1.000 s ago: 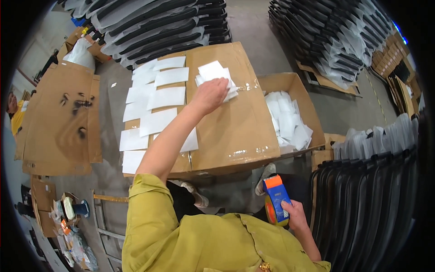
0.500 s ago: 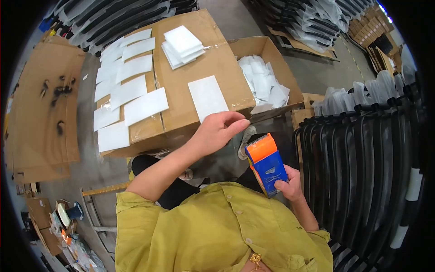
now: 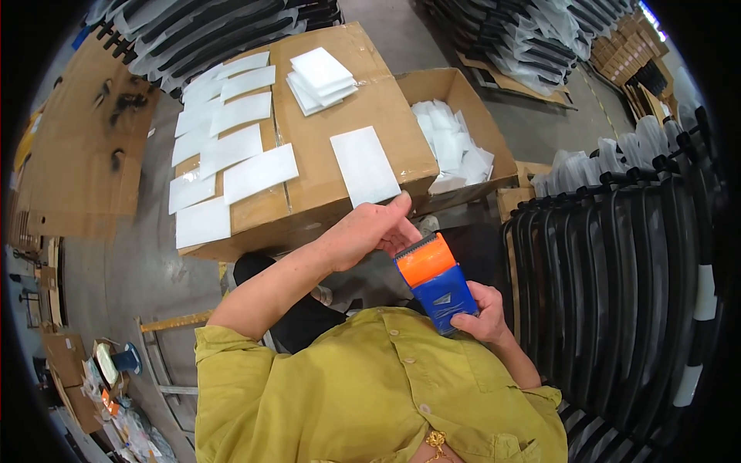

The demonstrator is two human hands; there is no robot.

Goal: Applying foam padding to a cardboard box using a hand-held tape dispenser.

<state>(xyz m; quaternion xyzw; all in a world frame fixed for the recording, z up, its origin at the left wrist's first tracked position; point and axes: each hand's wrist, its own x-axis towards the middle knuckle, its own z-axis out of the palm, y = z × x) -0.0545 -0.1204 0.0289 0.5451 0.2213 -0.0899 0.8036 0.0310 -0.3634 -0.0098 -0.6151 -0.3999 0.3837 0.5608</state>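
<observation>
My right hand [image 3: 485, 311] grips a blue and orange handheld tape dispenser [image 3: 441, 299] by its lower end, with the toothed cutting edge pointing away from me. My left hand [image 3: 370, 234] is open, its thumb apart from the fingers. Those fingertips reach the dispenser's toothed end and are partly hidden behind it; any tape there is too clear to make out. Just beyond the left thumb, a white foam sheet [image 3: 366, 163] lies at the near edge of a large cardboard box [image 3: 309, 174]. On the box's left half, several white sheets [image 3: 258, 171] overlap in rows.
A small stack of white foam sheets [image 3: 321, 75] sits on the far part of the box. To its right stands an open carton [image 3: 494, 147] full of white pieces [image 3: 448, 143]. Black frames [image 3: 610, 285] crowd my right side. A brown board [image 3: 85, 154] stands at the left.
The tape dispenser has come left and tilted toward my left hand. My left hand has turned, dropping its fingers to the dispenser's toothed end.
</observation>
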